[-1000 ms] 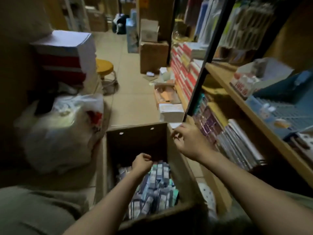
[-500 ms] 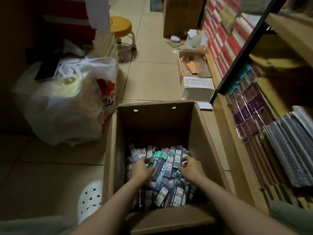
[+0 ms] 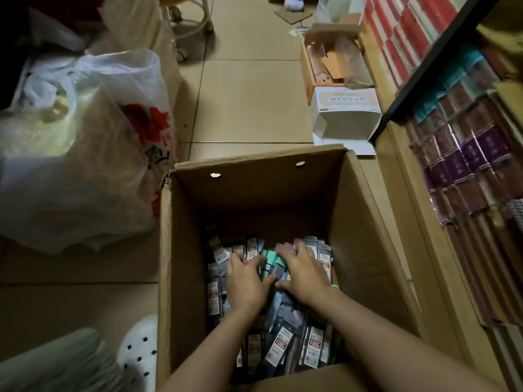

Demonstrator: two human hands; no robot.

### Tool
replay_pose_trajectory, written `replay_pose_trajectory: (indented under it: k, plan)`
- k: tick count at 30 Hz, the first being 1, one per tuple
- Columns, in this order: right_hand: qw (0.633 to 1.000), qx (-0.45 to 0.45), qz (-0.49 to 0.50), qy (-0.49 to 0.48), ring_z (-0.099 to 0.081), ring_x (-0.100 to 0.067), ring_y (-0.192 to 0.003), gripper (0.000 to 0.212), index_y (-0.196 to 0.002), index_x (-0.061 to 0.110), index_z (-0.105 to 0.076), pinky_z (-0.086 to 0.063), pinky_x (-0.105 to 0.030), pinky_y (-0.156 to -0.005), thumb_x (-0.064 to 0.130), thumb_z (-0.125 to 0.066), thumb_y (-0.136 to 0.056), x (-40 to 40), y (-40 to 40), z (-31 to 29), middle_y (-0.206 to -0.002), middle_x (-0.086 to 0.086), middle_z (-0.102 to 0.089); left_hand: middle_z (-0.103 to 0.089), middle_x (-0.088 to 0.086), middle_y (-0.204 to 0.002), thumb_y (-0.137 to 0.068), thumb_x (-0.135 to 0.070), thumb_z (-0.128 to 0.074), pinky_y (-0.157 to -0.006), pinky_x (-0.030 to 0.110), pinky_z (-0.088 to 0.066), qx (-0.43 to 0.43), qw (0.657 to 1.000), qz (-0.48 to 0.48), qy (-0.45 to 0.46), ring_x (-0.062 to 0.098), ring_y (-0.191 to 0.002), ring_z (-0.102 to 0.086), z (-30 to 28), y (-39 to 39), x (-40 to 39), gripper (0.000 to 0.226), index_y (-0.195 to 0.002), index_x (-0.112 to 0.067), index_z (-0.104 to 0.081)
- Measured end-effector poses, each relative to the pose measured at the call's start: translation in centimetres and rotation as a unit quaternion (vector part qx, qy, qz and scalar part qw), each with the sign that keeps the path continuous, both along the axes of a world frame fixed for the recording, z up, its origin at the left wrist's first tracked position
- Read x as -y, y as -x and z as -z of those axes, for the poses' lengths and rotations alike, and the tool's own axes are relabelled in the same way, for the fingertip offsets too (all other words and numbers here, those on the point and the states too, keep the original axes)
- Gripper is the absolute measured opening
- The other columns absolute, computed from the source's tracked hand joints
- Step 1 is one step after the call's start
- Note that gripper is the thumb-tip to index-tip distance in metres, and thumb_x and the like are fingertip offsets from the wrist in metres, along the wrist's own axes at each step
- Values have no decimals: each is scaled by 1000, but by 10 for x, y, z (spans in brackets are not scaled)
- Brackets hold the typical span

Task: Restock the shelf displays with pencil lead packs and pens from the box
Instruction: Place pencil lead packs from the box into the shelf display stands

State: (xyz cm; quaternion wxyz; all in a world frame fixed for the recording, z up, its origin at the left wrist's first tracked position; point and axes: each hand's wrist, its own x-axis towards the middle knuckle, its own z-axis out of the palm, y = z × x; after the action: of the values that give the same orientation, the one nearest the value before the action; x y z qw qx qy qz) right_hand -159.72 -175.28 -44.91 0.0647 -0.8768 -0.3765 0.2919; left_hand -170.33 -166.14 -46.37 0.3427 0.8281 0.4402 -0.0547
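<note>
Both the left hand (image 3: 245, 281) and the right hand (image 3: 304, 274) are pressing down, fingers spread and closing on nothing, over light, slippery packs (image 3: 280, 348) heaped along the box (image 3: 365, 222) floor's near edge, probably best pinched by their stiff card tops.

Single head-worn wide-angle view, looking steeply down and forward from close above an open cardboard box (image 3: 254, 193) on the tiled floor (image 3: 249, 94); shelving (image 3: 467, 154) borders the right edge.
</note>
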Motion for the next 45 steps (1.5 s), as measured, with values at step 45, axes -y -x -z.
replay_pose_trajectory:
  k: [45]
  plan:
    - [987,19,147,61,-39,-25,-130,76,-139,17,-46,-39,-39,-108,53,-73,-78,60,-34,-26,-140,-7,-40,-67,4,-93,-101,-16,-46,-66,26,-49,147,940,-117,283,16,-81,-64,-27,-32,31,10,-109,-18,-51]
